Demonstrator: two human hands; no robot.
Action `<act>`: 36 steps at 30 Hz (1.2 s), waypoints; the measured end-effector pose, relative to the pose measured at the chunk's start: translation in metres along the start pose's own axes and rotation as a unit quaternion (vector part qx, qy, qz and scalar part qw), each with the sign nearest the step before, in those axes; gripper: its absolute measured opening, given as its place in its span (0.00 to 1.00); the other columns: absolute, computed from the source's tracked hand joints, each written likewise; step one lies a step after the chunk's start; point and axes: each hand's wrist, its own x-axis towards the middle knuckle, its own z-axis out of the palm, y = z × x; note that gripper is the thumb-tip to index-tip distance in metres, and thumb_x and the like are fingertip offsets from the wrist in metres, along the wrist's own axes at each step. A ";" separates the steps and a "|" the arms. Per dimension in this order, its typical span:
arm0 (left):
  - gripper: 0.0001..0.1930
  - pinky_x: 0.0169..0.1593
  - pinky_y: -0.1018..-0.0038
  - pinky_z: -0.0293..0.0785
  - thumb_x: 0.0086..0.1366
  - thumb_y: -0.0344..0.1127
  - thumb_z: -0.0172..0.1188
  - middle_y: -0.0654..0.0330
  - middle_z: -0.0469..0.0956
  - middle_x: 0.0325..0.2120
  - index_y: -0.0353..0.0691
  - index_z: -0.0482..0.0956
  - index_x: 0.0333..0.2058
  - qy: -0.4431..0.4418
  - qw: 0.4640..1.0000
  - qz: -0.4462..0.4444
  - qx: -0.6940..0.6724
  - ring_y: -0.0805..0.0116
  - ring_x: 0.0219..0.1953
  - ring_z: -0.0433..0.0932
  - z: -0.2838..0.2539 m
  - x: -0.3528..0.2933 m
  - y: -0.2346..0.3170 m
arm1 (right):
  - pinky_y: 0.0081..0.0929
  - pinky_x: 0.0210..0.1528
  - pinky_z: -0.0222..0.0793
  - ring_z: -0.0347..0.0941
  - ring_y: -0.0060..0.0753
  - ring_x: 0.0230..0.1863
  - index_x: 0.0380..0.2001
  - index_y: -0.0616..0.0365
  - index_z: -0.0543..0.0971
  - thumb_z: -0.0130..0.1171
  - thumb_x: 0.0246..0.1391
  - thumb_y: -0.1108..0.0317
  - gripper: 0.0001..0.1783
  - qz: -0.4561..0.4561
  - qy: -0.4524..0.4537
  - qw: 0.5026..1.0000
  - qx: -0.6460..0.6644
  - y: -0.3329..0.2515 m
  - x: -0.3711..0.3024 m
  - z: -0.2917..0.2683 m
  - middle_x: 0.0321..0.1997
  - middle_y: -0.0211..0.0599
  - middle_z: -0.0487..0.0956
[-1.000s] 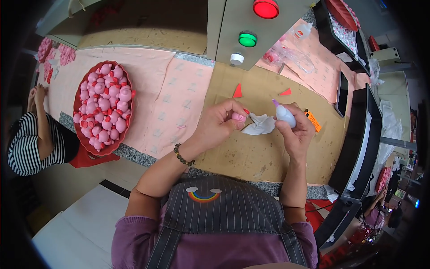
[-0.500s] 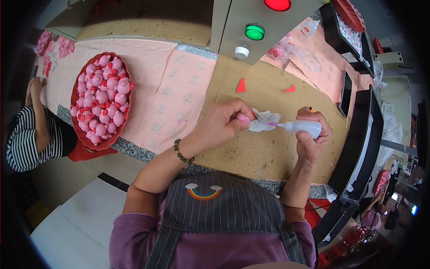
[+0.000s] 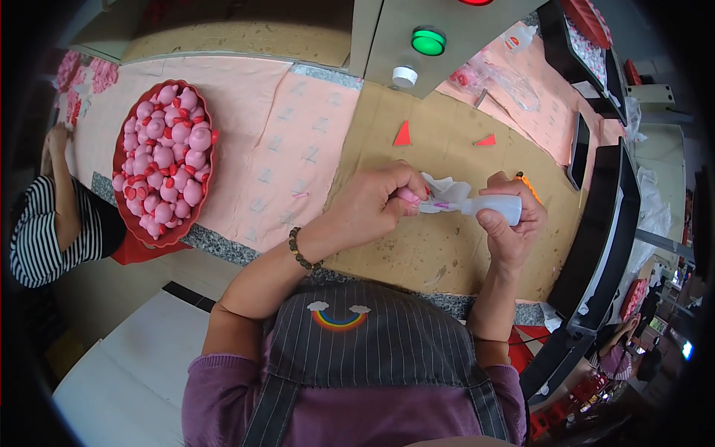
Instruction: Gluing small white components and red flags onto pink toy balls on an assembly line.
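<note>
Left hand (image 3: 376,205) clenched around small pink piece (image 3: 409,197); right hand (image 3: 510,223) wrapped on white squeeze bottle (image 3: 491,206), nozzle touching the piece; both above brown cardboard mat (image 3: 447,253); white tissue (image 3: 447,190) between hands.

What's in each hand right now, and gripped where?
Left hand pinches a small pink piece at its fingertips. Right hand wraps the body of a white squeeze bottle, nozzle aimed at the piece.

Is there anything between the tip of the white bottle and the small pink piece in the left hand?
Nothing visible: the white bottle in the right hand points its tip straight at the pink piece pinched by the left hand.
</note>
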 end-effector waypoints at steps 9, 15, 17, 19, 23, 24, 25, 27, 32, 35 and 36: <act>0.09 0.31 0.81 0.69 0.50 0.14 0.49 0.58 0.76 0.31 0.33 0.72 0.28 0.000 1.000 0.015 0.011 0.78 0.25 0.72 0.000 0.000 -0.001 | 0.15 0.24 0.53 0.61 0.17 0.22 0.27 0.64 0.76 0.67 0.38 0.74 0.12 -0.005 -0.001 1.000 -0.010 0.002 0.001 0.003 0.20 0.30 0.71; 0.09 0.31 0.80 0.69 0.49 0.14 0.50 0.58 0.76 0.31 0.33 0.72 0.27 -0.001 1.000 0.022 0.020 0.78 0.25 0.72 0.000 0.000 0.000 | 0.15 0.24 0.53 0.61 0.17 0.22 0.27 0.65 0.76 0.67 0.37 0.74 0.12 0.005 0.003 1.000 -0.017 -0.001 0.000 0.005 0.20 0.30 0.72; 0.09 0.31 0.80 0.69 0.49 0.14 0.50 0.58 0.76 0.31 0.33 0.72 0.27 0.001 0.999 0.024 0.021 0.78 0.25 0.73 0.000 0.001 -0.001 | 0.15 0.24 0.53 0.60 0.17 0.22 0.28 0.65 0.76 0.67 0.37 0.74 0.12 0.006 -0.006 1.000 -0.022 0.001 0.000 0.004 0.20 0.30 0.71; 0.09 0.31 0.80 0.70 0.49 0.14 0.50 0.58 0.76 0.31 0.34 0.72 0.27 -0.001 0.999 0.024 0.021 0.77 0.25 0.73 0.000 0.000 -0.001 | 0.15 0.24 0.53 0.60 0.17 0.22 0.27 0.65 0.76 0.68 0.37 0.74 0.13 0.011 -0.003 1.000 -0.028 -0.001 0.000 0.005 0.20 0.30 0.71; 0.08 0.31 0.80 0.70 0.49 0.14 0.50 0.57 0.76 0.31 0.34 0.71 0.27 -0.003 1.000 0.019 0.020 0.77 0.25 0.74 0.000 0.000 0.000 | 0.16 0.25 0.52 0.59 0.18 0.23 0.27 0.65 0.76 0.68 0.36 0.74 0.13 0.006 0.001 0.999 -0.038 -0.001 -0.001 0.006 0.20 0.29 0.70; 0.08 0.31 0.80 0.70 0.49 0.14 0.50 0.57 0.76 0.31 0.34 0.71 0.27 -0.003 0.999 0.022 0.022 0.77 0.25 0.74 0.000 0.000 0.000 | 0.16 0.25 0.52 0.59 0.18 0.23 0.27 0.65 0.76 0.68 0.36 0.74 0.13 0.006 0.000 0.999 -0.038 -0.001 -0.001 0.006 0.20 0.29 0.70; 0.08 0.31 0.80 0.70 0.49 0.14 0.50 0.57 0.76 0.31 0.34 0.71 0.27 -0.003 0.999 0.025 0.024 0.77 0.25 0.74 0.000 0.000 -0.001 | 0.16 0.25 0.52 0.59 0.19 0.24 0.27 0.65 0.76 0.68 0.36 0.74 0.13 0.007 -0.001 0.999 -0.042 -0.001 -0.001 0.005 0.20 0.29 0.70; 0.08 0.31 0.80 0.70 0.49 0.14 0.50 0.57 0.76 0.31 0.33 0.71 0.27 -0.004 0.999 0.028 0.024 0.77 0.25 0.74 0.000 0.000 -0.001 | 0.17 0.26 0.52 0.59 0.19 0.24 0.27 0.65 0.76 0.69 0.36 0.73 0.13 0.009 -0.001 0.999 -0.047 -0.001 -0.001 0.005 0.20 0.29 0.70; 0.09 0.31 0.79 0.71 0.48 0.14 0.49 0.57 0.76 0.31 0.33 0.71 0.27 -0.005 0.999 0.035 0.021 0.76 0.25 0.74 0.000 0.000 0.001 | 0.17 0.26 0.52 0.59 0.20 0.24 0.27 0.64 0.76 0.69 0.36 0.73 0.13 0.007 -0.003 0.999 -0.045 -0.001 -0.001 0.005 0.20 0.30 0.70; 0.09 0.32 0.79 0.71 0.48 0.13 0.49 0.56 0.76 0.31 0.33 0.71 0.27 -0.007 0.999 0.038 0.022 0.75 0.26 0.74 0.000 0.000 0.001 | 0.17 0.26 0.52 0.60 0.19 0.24 0.27 0.64 0.76 0.68 0.36 0.73 0.13 0.016 -0.002 0.999 -0.041 -0.003 -0.001 0.006 0.21 0.30 0.71; 0.09 0.32 0.79 0.71 0.48 0.13 0.49 0.56 0.76 0.31 0.33 0.71 0.27 -0.006 0.999 0.041 0.024 0.75 0.26 0.75 0.000 0.000 0.001 | 0.17 0.26 0.52 0.60 0.19 0.24 0.27 0.64 0.76 0.68 0.36 0.73 0.13 0.016 -0.003 0.999 -0.041 -0.003 0.000 0.007 0.21 0.30 0.71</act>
